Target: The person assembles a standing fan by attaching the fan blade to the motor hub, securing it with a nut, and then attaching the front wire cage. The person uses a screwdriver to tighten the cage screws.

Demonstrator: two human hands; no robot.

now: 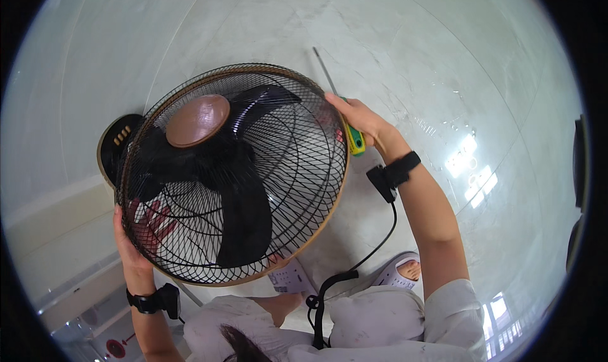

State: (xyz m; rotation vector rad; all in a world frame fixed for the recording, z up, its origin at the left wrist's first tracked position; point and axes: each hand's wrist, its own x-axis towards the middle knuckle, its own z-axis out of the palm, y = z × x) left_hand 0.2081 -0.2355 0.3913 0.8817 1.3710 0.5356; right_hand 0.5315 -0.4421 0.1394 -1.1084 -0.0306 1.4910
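A round electric fan head (247, 226) with a black wire guard, black blades and a rose-brown centre cap (197, 120) is held up before me, its front tilted toward me. My left hand (130, 247) grips the guard's lower left rim, its fingers showing red through the wires. At the upper right rim my right hand (360, 120) is closed, thumb on the edge and fingers behind the guard. A screwdriver (357, 143) with a green and yellow handle runs past the right palm; whether that hand holds it or it lies behind, I cannot tell.
The fan's dark round base or control part (116, 148) with tan slots shows behind the guard on the left. A pale tiled floor (405, 51) spreads around. Purple clogs (398, 270) and a black cable (380, 240) are near my knees. Light-coloured furniture (69, 254) stands at the left.
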